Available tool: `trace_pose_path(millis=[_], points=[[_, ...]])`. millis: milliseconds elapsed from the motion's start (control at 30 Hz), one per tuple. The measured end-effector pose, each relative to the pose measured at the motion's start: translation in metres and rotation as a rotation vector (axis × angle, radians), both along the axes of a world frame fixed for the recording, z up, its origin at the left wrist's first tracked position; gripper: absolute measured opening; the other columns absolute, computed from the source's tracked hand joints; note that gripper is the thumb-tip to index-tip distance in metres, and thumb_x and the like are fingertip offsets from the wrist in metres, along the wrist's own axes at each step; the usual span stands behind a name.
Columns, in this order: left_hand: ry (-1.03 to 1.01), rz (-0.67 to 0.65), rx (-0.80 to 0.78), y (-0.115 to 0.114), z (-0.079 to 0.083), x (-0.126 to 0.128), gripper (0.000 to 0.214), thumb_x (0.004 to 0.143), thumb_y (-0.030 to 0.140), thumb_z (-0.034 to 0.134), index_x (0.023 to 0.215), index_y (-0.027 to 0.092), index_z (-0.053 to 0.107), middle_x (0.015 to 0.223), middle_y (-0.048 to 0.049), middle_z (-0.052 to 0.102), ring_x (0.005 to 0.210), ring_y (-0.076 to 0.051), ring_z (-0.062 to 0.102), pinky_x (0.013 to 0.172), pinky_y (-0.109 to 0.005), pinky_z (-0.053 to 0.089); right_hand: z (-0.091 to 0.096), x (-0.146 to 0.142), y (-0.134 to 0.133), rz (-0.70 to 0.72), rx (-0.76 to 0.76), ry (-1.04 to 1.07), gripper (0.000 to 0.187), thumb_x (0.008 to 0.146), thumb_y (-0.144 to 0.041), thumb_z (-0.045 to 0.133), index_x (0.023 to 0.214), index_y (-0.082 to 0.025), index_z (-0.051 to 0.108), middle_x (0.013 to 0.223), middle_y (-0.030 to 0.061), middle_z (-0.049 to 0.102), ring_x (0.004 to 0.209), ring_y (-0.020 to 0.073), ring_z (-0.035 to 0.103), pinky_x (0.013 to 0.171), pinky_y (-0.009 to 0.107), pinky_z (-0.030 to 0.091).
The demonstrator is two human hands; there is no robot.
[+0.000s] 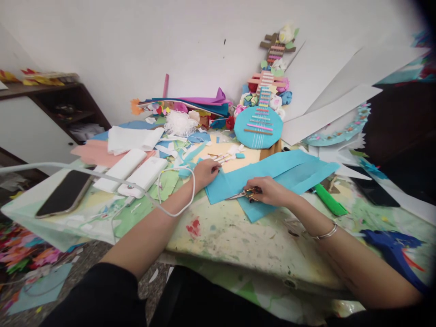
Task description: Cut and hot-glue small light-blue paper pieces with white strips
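Note:
A folded sheet of bright blue paper (265, 167) lies slantwise across the table in front of me. At its left end my left hand (205, 173) has its fingers curled together on the paper's edge. My right hand (270, 190) grips a pair of scissors (251, 193) by the handles. The scissor blades point left and lie along the lower edge of the blue paper. Another layer of the same paper sticks out beneath the scissors. Some fingertips of both hands are hidden.
Behind the paper leans a blue paper lute (259, 127) with strings. To the left are white power banks (143, 177), a phone (64, 193) and a white cable (136, 185) looping over my left forearm. A blue glue gun (391, 247) and a green tube (330, 200) lie right.

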State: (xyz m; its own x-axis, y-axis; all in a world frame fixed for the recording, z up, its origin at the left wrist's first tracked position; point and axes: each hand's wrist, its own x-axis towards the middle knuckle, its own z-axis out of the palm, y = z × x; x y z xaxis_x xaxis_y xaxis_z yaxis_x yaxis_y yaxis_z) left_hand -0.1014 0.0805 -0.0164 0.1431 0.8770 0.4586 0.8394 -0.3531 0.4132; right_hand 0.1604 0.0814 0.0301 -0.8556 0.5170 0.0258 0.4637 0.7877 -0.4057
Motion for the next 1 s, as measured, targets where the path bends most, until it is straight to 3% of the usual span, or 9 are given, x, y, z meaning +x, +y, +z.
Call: trace_pose_path(millis=[300,567,1000], points=[[0.026,-0.005,-0.009,-0.001,0.002,0.001,0.025,0.072,0.009,0.052,0.088,0.014,0.07,0.08,-0.0057,0.066,0.072,-0.017,0.059,0.074,-0.029,0.048,0.001,-0.003,-0.003,0.011,0.0,0.007,0.018,0.07,-0.01,0.057,0.087,-0.017,0.059,0.072,0.0007,0.059,0.064,0.0132,0.051,0.059,0.023,0.032],[0.126,0.027,0.003,-0.004,-0.001,0.006,0.028,0.078,0.011,0.049,0.096,0.014,0.07,0.091,-0.01,0.065,0.092,-0.022,0.059,0.08,-0.033,0.048,-0.002,-0.011,-0.007,0.001,-0.023,0.019,0.017,0.071,-0.012,0.059,0.087,-0.018,0.059,0.068,-0.0011,0.057,0.062,0.012,0.049,0.057,0.022,0.03],[0.116,0.044,-0.022,-0.004,0.0,0.007,0.029,0.079,0.01,0.047,0.097,0.016,0.069,0.093,-0.0091,0.065,0.094,-0.022,0.058,0.082,-0.034,0.048,-0.003,-0.015,-0.012,-0.052,-0.039,0.028,0.015,0.069,-0.008,0.055,0.08,-0.018,0.058,0.064,-0.0012,0.055,0.06,0.0123,0.048,0.057,0.022,0.028]])
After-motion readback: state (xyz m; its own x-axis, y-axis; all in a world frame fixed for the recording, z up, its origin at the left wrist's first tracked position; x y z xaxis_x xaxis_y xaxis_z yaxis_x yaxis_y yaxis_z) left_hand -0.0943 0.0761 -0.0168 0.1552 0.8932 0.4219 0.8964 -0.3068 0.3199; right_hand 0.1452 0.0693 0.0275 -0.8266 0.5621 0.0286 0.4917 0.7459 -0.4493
